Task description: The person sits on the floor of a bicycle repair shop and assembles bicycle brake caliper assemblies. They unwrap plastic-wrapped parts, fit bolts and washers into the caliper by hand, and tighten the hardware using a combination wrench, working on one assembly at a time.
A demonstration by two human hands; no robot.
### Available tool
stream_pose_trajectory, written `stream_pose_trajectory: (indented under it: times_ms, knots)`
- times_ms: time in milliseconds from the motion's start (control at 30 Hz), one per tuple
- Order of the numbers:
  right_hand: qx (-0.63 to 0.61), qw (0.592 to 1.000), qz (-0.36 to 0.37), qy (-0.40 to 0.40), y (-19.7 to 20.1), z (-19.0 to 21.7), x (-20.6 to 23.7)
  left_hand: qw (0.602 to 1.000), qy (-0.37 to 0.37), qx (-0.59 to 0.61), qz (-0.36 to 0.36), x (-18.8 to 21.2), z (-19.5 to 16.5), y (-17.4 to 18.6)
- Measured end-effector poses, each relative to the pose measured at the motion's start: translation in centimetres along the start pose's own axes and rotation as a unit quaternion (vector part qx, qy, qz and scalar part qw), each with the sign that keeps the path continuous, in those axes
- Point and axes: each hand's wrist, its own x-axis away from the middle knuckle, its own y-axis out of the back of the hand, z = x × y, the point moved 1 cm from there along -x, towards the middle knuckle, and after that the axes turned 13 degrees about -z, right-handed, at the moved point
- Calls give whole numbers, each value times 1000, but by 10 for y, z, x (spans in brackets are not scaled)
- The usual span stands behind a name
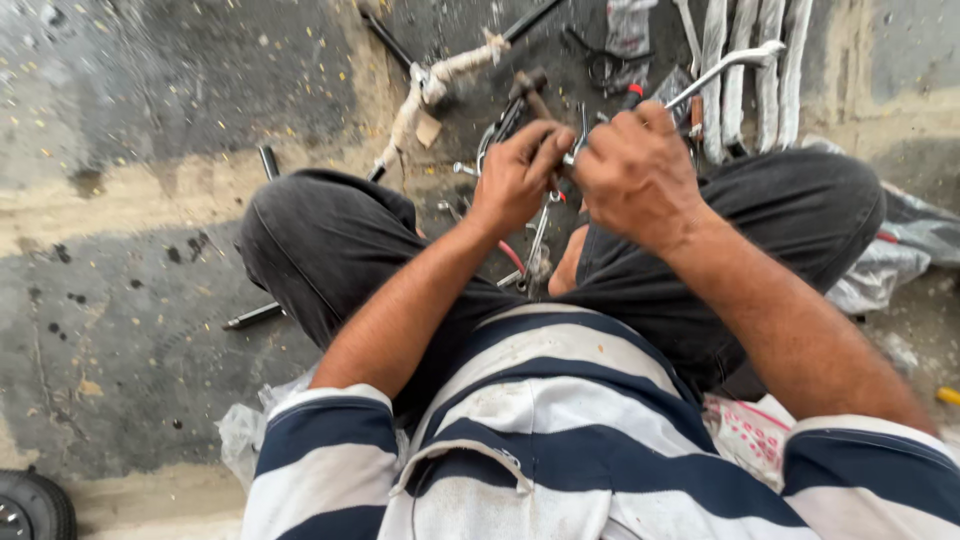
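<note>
I sit cross-legged on a concrete floor, looking down over my striped shirt and dark trousers. My right hand [640, 175] is closed around a long chrome wrench [725, 68] whose shaft runs up and to the right. My left hand [518, 175] pinches a small metal part at the wrench's near end, fingertips touching my right hand's. The part itself is mostly hidden by my fingers. Both hands hover above a pile of metal tools [520, 250] between my knees.
A pipe wrapped in white tape [425, 95] lies ahead on the floor with a hammer [530, 90] beside it. White corrugated tubes [750, 80] lie at upper right. A dark rod [252, 316] lies left of my knee, plastic bags [880, 270] at right, a tyre [30, 505] at bottom left.
</note>
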Motion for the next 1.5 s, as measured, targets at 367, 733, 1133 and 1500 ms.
stream_pose_trajectory:
  times_ms: [367, 733, 1133, 1500]
  knots:
    - [-192, 967, 70, -152, -5, -16, -7, 995, 74, 54, 35, -2, 0, 1]
    - [-164, 969, 59, -176, -51, -15, 42, 999, 24, 2, 36, 5, -10, 4]
    - [-122, 969, -60, -208, -29, 4, 43, 999, -33, 3, -1, -1, -13, -4]
    - [-73, 995, 42, -51, 6, 0, 2, 985, -134, -107, 26, 8, -19, 2]
